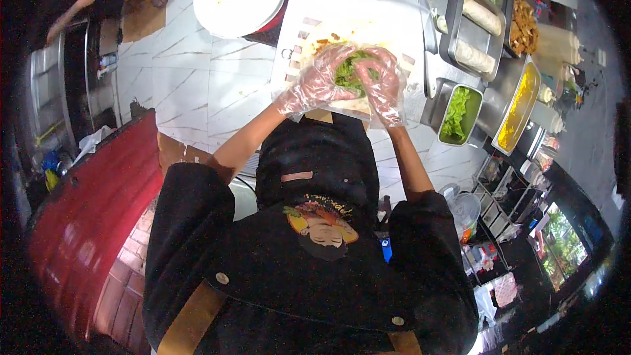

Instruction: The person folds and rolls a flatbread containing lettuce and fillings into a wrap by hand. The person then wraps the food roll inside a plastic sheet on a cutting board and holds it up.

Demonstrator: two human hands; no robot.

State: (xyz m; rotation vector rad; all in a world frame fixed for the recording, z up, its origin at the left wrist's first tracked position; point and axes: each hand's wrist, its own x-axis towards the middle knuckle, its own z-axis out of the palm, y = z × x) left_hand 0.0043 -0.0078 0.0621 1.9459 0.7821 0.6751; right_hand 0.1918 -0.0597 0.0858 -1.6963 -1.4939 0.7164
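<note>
Both my hands wear clear plastic gloves and meet over the steel worktop [388, 23]. My left hand [321, 80] curls around one side of a bunch of shredded green lettuce [348, 77]. From the other side my right hand [383, 84] closes its fingers on the same lettuce. Beneath them lies a pale flatbread [358, 31] with brownish bits of filling, on a checked paper wrapper [303, 38]. My hands hide much of the flatbread.
On the right, a metal tray [453, 49] holds two rolled wraps, beside a lettuce container [474, 125] and a pan of yellow food [506, 137]. A knife [428, 46] lies near the tray. A white round lid [253, 6] sits left. Another person's arm [75, 10] shows far left.
</note>
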